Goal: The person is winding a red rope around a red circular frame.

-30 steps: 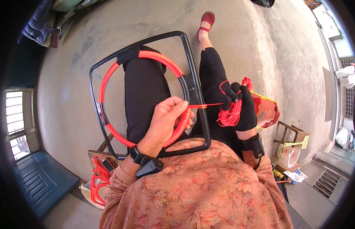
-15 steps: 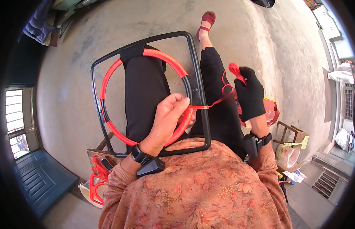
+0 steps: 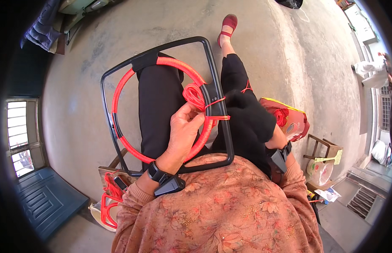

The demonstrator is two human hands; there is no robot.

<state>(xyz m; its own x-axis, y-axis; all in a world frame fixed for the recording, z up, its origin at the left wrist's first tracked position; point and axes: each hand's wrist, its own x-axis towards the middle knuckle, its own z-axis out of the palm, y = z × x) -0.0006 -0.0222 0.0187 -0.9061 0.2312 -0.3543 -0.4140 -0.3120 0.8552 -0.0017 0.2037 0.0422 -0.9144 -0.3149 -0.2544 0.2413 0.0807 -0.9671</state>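
A black metal frame (image 3: 211, 59) with a ring (image 3: 179, 64) inside it lies across my lap. Red cord is wound tightly round most of the ring, with bare black stretches between. At the ring's right side my left hand (image 3: 182, 128) is closed, thumb and fingertips pinching a looped bundle of red cord (image 3: 194, 96). Two strands cross from there over the frame's right bar. Just right of that bar is my right hand (image 3: 253, 118) in a black glove, smeared by motion, its fingers hard to make out against my black trousers.
A red bag (image 3: 298, 122) holding red cord stands right of my leg, near a small wooden stool (image 3: 327, 147). On the left, red cord (image 3: 113, 187) hangs by a wooden seat, beside a blue panel (image 3: 50, 202). A floor grate (image 3: 361, 201) lies at lower right.
The cord bundle has moved left from my right hand, across the frame's bar, to my left fingertips. My right hand has come down and left toward the bar.
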